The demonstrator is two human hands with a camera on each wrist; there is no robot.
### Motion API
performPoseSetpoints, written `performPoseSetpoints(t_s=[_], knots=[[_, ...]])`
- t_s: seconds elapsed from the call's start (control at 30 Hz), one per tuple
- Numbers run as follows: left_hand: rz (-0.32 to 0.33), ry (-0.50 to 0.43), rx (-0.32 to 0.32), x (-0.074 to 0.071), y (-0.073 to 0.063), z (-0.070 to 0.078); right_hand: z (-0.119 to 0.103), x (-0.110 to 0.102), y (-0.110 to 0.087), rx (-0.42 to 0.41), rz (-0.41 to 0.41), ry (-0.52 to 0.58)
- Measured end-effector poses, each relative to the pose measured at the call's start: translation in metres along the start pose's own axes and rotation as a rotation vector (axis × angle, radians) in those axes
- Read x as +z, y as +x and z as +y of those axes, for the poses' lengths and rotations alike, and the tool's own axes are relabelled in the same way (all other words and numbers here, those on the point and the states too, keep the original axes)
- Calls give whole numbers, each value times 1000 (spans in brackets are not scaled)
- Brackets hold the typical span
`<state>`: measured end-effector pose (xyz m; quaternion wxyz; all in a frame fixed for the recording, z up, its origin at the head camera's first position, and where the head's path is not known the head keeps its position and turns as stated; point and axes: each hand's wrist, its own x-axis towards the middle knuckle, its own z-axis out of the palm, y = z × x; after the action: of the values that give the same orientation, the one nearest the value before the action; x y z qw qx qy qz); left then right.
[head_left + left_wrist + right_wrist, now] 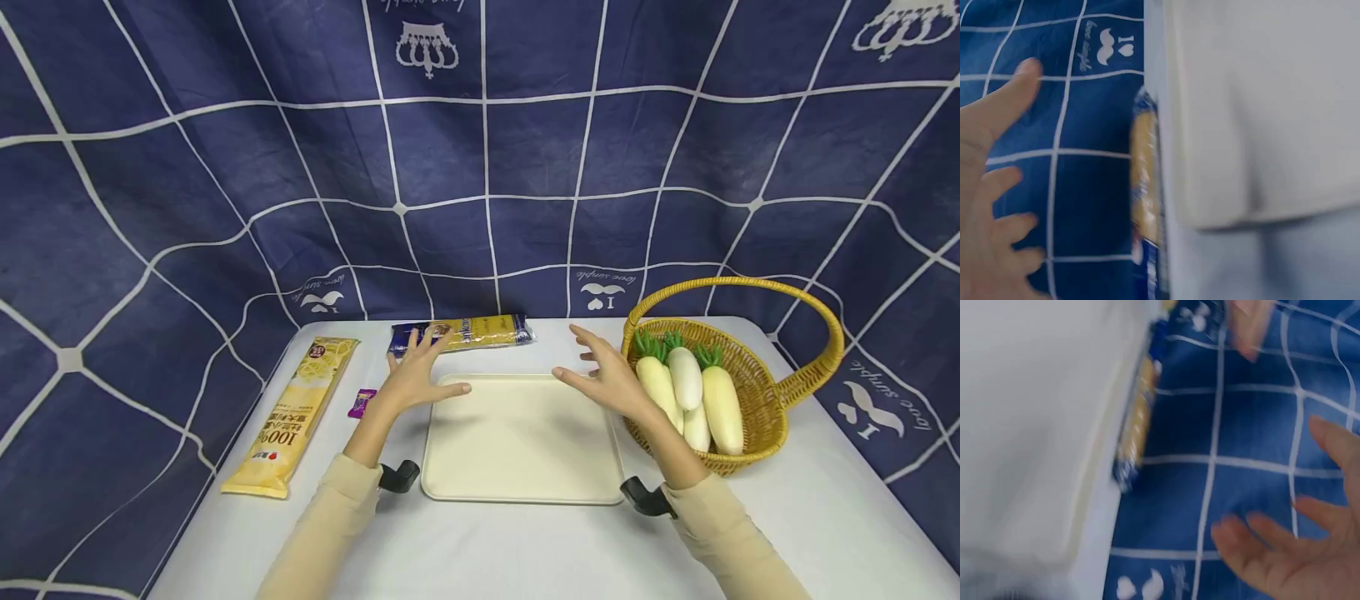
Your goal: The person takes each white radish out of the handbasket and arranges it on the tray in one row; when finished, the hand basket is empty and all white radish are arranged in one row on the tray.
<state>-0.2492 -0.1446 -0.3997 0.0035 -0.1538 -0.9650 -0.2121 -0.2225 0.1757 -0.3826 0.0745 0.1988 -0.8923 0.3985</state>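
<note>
Both hands are raised over the table with spread fingers and nothing in them. My left hand (415, 379) is above the left edge of a cream rectangular tray (522, 442), its fingertips overlapping a blue and yellow pasta packet (491, 332) in the head view. My right hand (611, 379) is over the tray's upper right corner, close to a wicker basket (761, 408). White and pale yellow radish-like vegetables (722, 408) with green tops lie in that basket. In the left wrist view the left hand (997, 206) shows loosely bent fingers; the right hand (1297, 544) looks blurred in its own view.
A long yellow noodle packet (292, 417) lies along the table's left side. Between it and the tray is a small purple wrapped candy (362, 403). The basket's tall handle (813, 321) arches up at the right. A blue checked curtain (480, 167) hangs behind the white table (510, 550).
</note>
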Motion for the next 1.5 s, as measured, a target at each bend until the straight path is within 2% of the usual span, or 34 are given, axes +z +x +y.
performPoseSetpoints(t_s=[0.1, 0.17, 0.27, 0.47, 0.57, 0.67, 0.93, 1.3, 1.5], knots=[[-109, -122, 55, 7, -9, -18, 9, -24, -18, -4, -32, 64], [-173, -179, 65, 13, -15, -29, 17, -41, -30, -4, -32, 56], [-243, -226, 32, 24, -21, -43, 31, -65, -47, 6, 6, 12], [-308, -220, -72, 37, -29, -60, 68, -101, -75, 136, 57, -33], [-318, -207, -72, 39, -30, -64, 83, -113, -85, 208, 96, -103], [-324, -207, -76, 40, -32, -65, 94, -119, -89, 267, 95, -172], [-329, -231, -117, 40, -34, -62, 111, -124, -88, 429, -59, -248], [-348, -226, -152, 41, -33, -58, 124, -126, -88, 470, -106, -208], [-354, -226, -162, 41, -32, -58, 127, -127, -83, 539, -126, -167]])
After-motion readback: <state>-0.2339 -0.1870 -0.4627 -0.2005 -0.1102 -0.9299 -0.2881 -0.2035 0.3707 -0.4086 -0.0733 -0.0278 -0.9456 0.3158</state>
